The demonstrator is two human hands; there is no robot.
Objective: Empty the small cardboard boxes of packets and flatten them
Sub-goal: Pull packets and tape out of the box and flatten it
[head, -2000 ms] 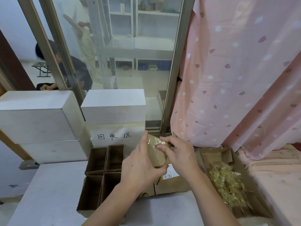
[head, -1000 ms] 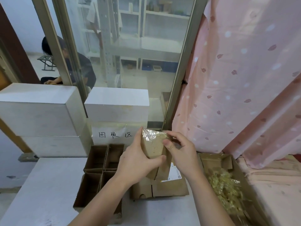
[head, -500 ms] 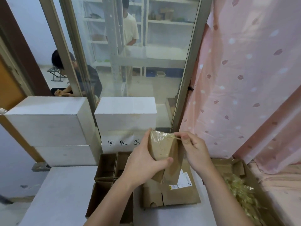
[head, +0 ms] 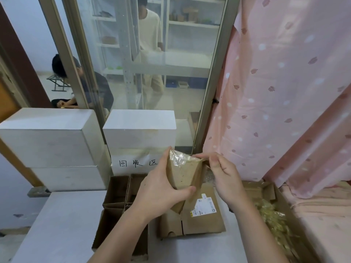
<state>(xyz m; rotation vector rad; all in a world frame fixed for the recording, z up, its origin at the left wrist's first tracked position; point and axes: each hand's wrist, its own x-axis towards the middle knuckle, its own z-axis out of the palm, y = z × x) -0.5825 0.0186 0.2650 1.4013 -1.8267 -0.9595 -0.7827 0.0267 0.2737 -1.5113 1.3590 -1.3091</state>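
Since the small cardboard box (head: 182,173) looks like thin, light card sealed with glossy tape (head: 177,158) over its top, it should give easily under pressure and is best gripped by its side walls, I judge. It is held up above the flattened box (head: 203,219) on the tabletop (head: 62,221), the left hand (head: 161,194) wrapped around its body, thumb across the front. The right hand (head: 222,173) pinches the tape edge at the top corner, fingers curled tight together.

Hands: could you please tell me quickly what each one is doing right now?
Left hand: holds the small cardboard box.
Right hand: pinches the box's taped top edge.
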